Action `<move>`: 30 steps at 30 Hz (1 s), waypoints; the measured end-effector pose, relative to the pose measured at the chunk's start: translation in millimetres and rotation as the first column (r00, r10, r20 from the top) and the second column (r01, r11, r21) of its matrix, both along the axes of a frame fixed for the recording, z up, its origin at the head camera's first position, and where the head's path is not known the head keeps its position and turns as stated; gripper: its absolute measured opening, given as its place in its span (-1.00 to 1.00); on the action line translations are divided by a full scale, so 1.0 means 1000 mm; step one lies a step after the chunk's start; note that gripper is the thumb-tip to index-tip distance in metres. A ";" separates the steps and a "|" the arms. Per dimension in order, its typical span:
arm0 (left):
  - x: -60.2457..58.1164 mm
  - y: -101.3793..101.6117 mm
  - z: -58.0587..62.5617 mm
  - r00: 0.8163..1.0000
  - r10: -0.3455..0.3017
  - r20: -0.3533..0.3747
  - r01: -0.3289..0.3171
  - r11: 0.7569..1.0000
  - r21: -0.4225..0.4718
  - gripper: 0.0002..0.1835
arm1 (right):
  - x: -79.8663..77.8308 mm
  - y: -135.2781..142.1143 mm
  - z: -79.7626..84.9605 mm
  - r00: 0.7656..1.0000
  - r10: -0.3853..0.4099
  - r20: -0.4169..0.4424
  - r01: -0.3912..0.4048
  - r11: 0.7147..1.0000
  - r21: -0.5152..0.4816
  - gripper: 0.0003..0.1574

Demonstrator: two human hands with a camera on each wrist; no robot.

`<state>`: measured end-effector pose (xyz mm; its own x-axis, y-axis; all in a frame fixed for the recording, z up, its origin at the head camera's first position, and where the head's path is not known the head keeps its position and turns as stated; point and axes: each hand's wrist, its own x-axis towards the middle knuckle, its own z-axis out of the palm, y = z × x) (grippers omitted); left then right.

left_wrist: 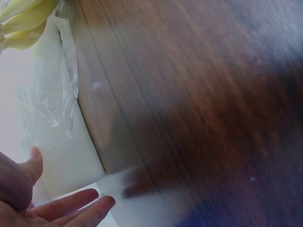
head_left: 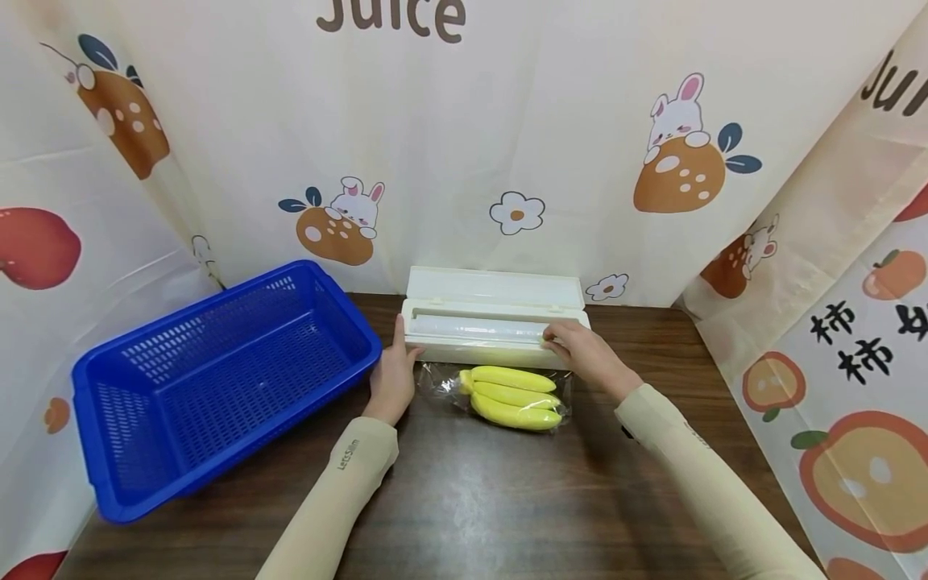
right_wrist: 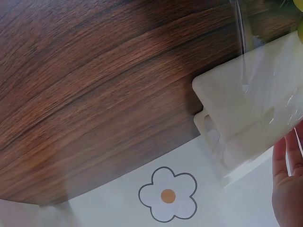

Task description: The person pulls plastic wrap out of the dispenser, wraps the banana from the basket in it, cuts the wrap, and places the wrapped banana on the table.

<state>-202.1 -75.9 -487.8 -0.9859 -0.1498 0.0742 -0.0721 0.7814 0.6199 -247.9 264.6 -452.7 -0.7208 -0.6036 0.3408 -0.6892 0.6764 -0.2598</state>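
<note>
Box: white, long, lies crosswise at back of desk, approx ctr.
Lid: up, tilted back twd curtain.
Roll: pale, lengthwise in box's open trough.
Film: clear, shiny, crinkled; runs down box front to desk, about bananas. Can't tell if over or under them.
Bananas: 3, yellow, one bunch, on desk just in front of box, stem end to L; between the two hands, nearer the person than box.
L hand: at box's L end; thumb by front face, L fingers straight, thumb well apart from them, past box end in L wrist view.
R hand: at box's R end; fingers bent in head view, tips close tog. at roll's R end. Can't tell if they pinch film.
Sleeves: beige, both arms; small lettering on L one.
Basket: blue plastic, rectangular, perforated, L side of desk, set at a slant; R corner nr L hand.
Curtain: cream, hangs behind box; printed w/ rabbits, fruit, flowers & "Juice".
Desk: dk brown wood grain, glossy.
</note>
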 end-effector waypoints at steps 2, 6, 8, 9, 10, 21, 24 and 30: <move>0.000 0.000 0.000 1.000 0.000 0.002 0.000 1.000 0.002 -0.16 | 0.000 0.001 0.000 1.000 0.003 0.005 -0.003 1.000 0.006 -0.89; 0.001 0.001 0.000 1.000 -0.008 -0.010 0.008 1.000 -0.003 -0.17 | -0.001 0.003 0.001 1.000 0.006 0.011 -0.006 1.000 0.005 -0.89; 0.001 0.000 0.000 1.000 -0.011 -0.016 0.011 1.000 -0.004 -0.17 | -0.001 0.003 0.001 1.000 0.006 0.012 -0.006 1.000 0.004 -0.89; 0.001 0.000 0.001 1.000 -0.010 -0.019 0.010 1.000 -0.006 -0.17 | -0.002 0.003 0.001 1.000 0.007 0.012 -0.007 1.000 0.006 -0.89; 0.001 0.000 0.001 1.000 -0.007 -0.015 0.007 1.000 -0.006 -0.17 | -0.002 0.003 0.001 1.000 0.005 0.013 -0.005 1.000 0.008 -0.89; 0.002 0.003 0.005 1.000 0.020 -0.009 -0.020 1.000 -0.002 -0.18 | -0.001 0.003 0.004 0.999 -0.024 0.036 0.023 0.999 0.030 -0.89; 0.002 0.004 0.005 1.000 0.018 -0.012 -0.018 1.000 0.003 -0.19 | -0.001 0.004 0.003 0.999 -0.025 0.030 0.025 0.999 0.027 -0.89; 0.002 0.004 0.005 1.000 0.022 0.010 -0.022 1.000 0.014 -0.19 | -0.001 0.005 0.002 1.000 -0.006 0.006 0.006 1.000 0.011 -0.88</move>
